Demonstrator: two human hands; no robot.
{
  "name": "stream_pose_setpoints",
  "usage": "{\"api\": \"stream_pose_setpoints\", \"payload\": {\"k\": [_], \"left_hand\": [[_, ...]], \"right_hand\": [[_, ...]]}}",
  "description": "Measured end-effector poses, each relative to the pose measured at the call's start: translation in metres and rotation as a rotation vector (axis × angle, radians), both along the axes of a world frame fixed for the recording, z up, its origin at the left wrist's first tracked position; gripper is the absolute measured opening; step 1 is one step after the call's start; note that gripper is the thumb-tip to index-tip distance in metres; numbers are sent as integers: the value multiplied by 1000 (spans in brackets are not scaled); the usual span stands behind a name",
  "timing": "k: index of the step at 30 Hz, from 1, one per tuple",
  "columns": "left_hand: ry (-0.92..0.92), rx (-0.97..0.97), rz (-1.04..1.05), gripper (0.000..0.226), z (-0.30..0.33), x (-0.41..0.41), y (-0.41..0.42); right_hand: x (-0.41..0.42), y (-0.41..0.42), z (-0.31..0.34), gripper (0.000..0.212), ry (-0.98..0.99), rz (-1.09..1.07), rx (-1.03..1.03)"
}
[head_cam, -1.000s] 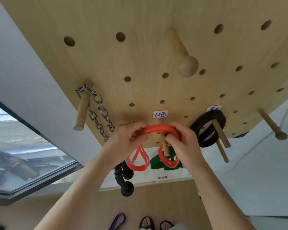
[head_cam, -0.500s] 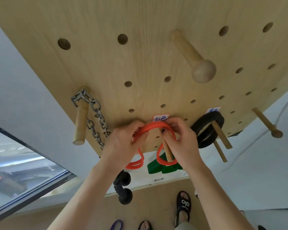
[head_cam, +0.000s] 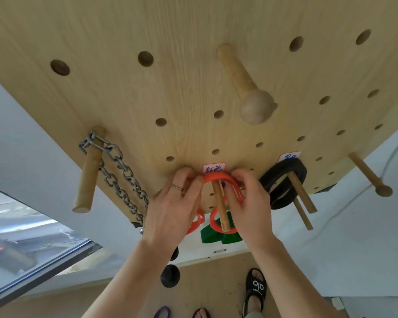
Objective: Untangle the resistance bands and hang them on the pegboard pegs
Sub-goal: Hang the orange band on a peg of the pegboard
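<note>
An orange resistance band arches over a wooden peg on the pegboard, right under a small red-framed label. My left hand pinches the band's left side against the board. On the other side, my right hand holds the band's right side. The band's loops hang down behind both hands. A black band hangs on two pegs to the right. A green band shows below the orange loops.
A metal chain drapes from a left peg. A knobbed peg sticks out above, another at far right. A black dumbbell, a purple band and sandalled feet are below. A window lies left.
Both hands have pushed the orange band back along the peg until it sits against the board under the label. The view has moved closer to the board.
</note>
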State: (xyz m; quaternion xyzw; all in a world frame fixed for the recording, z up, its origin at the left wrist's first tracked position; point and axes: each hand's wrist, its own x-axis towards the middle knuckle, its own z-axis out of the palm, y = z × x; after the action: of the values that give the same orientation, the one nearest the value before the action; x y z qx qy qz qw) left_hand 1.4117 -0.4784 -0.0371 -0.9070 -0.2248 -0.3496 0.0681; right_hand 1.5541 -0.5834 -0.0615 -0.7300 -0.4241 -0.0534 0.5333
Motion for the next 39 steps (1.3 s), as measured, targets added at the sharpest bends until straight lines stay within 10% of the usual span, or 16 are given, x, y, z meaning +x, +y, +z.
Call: {"api": "stream_pose_setpoints", "payload": {"k": [22,39], "left_hand": [[-87,118,-249,18,-3,28,8],[-43,108,-213,19,5,33,9]], "right_hand": [[-7,14,-27,21,-305,-246,41],[-10,16,-32,25,-167,-121,139]]}}
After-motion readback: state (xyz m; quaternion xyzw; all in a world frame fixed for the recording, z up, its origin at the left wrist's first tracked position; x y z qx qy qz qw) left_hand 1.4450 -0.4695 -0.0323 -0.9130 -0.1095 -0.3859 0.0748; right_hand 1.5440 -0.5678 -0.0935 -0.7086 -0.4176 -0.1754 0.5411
